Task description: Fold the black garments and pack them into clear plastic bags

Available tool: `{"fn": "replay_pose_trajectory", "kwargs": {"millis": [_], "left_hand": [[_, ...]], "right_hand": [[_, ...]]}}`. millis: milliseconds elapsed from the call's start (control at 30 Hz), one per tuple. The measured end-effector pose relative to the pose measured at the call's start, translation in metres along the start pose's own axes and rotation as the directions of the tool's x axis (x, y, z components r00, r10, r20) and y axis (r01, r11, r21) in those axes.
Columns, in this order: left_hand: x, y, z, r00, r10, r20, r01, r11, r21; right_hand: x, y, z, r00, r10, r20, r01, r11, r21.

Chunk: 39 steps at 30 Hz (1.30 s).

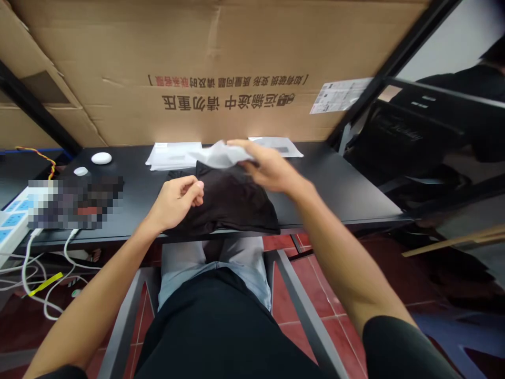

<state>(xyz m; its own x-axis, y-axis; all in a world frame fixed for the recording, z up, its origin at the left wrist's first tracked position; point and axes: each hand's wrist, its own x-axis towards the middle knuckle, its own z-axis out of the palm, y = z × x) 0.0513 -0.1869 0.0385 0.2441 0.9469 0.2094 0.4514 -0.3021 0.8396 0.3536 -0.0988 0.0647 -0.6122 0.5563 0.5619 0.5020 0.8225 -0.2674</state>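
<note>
A black folded garment (232,202) lies at the front edge of the black desk (339,189), its far corner lifted a little. My right hand (268,166) is above its far end and pinches a crumpled white translucent sheet (220,155), probably thin plastic or paper. My left hand (177,200) hangs over the garment's near left part, fingers curled with nothing visible in them. Behind the garment, two stacks of white packets or papers (173,156) (276,146) lie on the desk, partly covered by the white sheet.
A large cardboard box (216,68) with Chinese print stands behind the desk. Two white round objects (101,158) (81,171) and a pixelated patch (74,202) sit at the left. A white power strip (11,226) trails cables; my knees are below the desk.
</note>
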Motion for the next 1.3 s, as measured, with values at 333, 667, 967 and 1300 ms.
{"fn": "replay_pose_trajectory", "kwargs": {"millis": [333,667,967,1300], "left_hand": [[0.001,-0.059,0.013,0.985,0.099,0.143,-0.168,0.762,0.626],[0.007,-0.046,0.006,0.996,0.038,0.085,-0.085,0.728,0.68],[0.096,-0.039,-0.023,0.991,-0.043,-0.127,0.117,0.744,0.658],[0.143,-0.069,-0.018,0.992,-0.103,-0.078,0.129,0.765,0.631]], "right_hand": [[-0.019,0.181,-0.03,0.923,0.354,-0.153,-0.382,0.893,-0.238],[-0.036,0.205,-0.007,0.877,0.478,0.056,-0.446,0.851,-0.276],[0.008,0.123,0.003,0.972,0.214,0.095,-0.191,0.96,-0.205],[0.005,0.102,0.02,0.918,0.273,0.29,-0.16,0.92,-0.358]]}}
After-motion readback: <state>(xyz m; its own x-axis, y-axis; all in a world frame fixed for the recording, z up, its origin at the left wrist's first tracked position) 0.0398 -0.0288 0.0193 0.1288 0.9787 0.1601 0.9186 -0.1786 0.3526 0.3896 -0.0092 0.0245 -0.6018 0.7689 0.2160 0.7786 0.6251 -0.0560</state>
